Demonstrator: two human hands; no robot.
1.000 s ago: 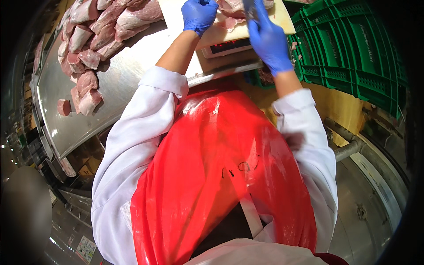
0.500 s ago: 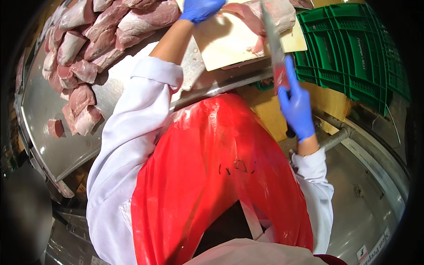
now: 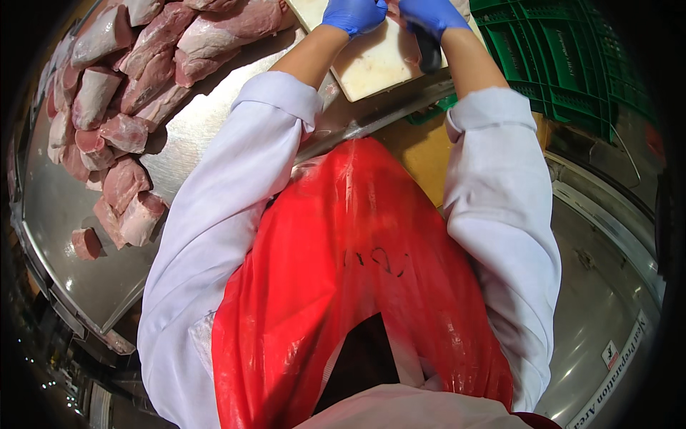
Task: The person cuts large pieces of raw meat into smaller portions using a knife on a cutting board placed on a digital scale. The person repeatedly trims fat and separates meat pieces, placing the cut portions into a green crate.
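Note:
At the top edge, both blue-gloved hands are over a cream cutting board [image 3: 371,61]. My right hand [image 3: 433,14] is closed round a knife, whose dark handle end [image 3: 429,54] sticks out below the palm; the blade is hidden or out of view. Close beside it, my left hand [image 3: 354,14] has its fingers curled in, and what they hold is cut off by the picture's edge. Only a sliver of pink meat [image 3: 392,16] shows between the hands. To the left, many raw meat pieces [image 3: 143,75] lie heaped on the steel table.
The steel table [image 3: 187,154] runs left of the board, with one small meat chunk [image 3: 86,244] apart from the pile. Green plastic crates [image 3: 550,64] stand to the right. A red apron [image 3: 343,250] covers my front, close to the table edge.
My right hand has swung up and inward with the knife, from beside the crates to the board. My left hand has shifted slightly right. The meat on the board has mostly left the view.

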